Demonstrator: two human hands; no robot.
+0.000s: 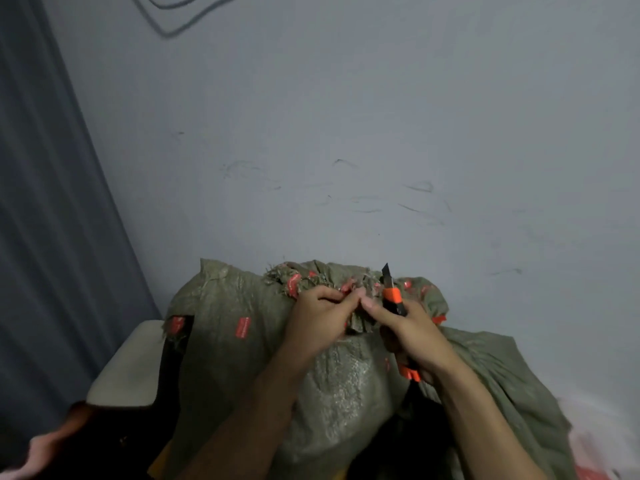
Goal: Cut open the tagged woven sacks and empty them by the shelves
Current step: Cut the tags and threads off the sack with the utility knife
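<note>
A grey-green woven sack (225,306) with red tags stands against the wall, its frayed top edge bunched and bound with red tape (294,284). My left hand (318,317) pinches the gathered sack mouth near the middle. My right hand (412,332) grips an orange and black utility knife (393,294), blade out and pointing up beside the bunched top. A second sack (498,372) of the same weave slumps to the right, partly under my right forearm.
A pale grey wall (346,150) rises directly behind the sacks. A dark curtain (52,220) hangs at the left. A cream seat edge (128,368) sits low left beside the sack. Red and white plastic (595,455) lies at the lower right.
</note>
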